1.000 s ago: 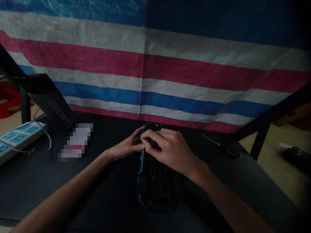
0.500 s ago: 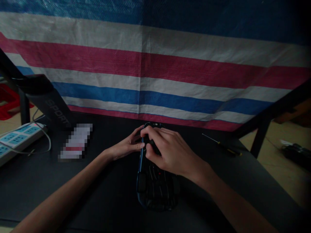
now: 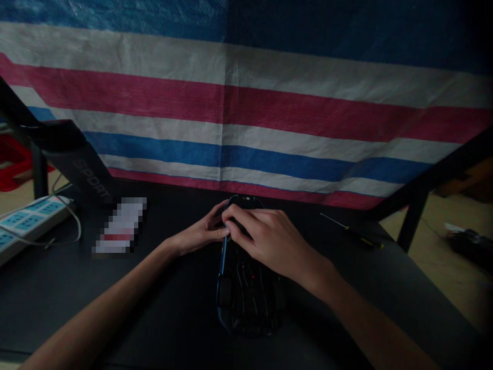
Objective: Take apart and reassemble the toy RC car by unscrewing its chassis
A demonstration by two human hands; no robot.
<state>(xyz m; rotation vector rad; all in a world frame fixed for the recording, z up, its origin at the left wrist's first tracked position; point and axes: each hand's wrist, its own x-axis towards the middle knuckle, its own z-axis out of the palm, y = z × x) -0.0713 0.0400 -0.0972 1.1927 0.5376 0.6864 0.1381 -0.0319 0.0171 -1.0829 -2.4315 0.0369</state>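
A dark toy car with a blue edge lies upside down on the black table, its underside facing up. My left hand grips the car's far left side. My right hand lies over the far end of the underside, thumb and forefinger pinched on something small that is too dark to make out. The near half of the car shows ribs and a small red dot.
A thin screwdriver lies to the right on the table. A power strip with a cable sits at the far left, beside a black stand marked SPORT and a blurred card. A striped tarp hangs behind.
My right fingers have shifted slightly on the far end of the car, lifting and then settling back. The left hand and the car have stayed in place.
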